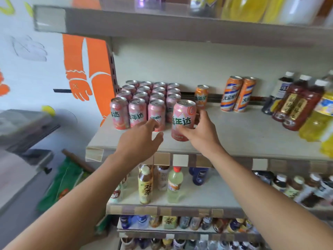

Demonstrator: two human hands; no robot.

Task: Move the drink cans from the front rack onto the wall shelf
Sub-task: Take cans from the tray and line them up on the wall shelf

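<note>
The right hand is gripping a pink can with green lettering and a silver top, fingers and thumb curling round its lower half, and the can is standing upright on the wall shelf just right of the block of matching pink cans packed in rows at the shelf's left end. The left hand is reaching, fingers loosely spread and holding nothing, at the front row of that block. Bare shelf is lying open to the right of the held can, up to the orange can behind and the tall orange-and-blue cans farther right.
</note>
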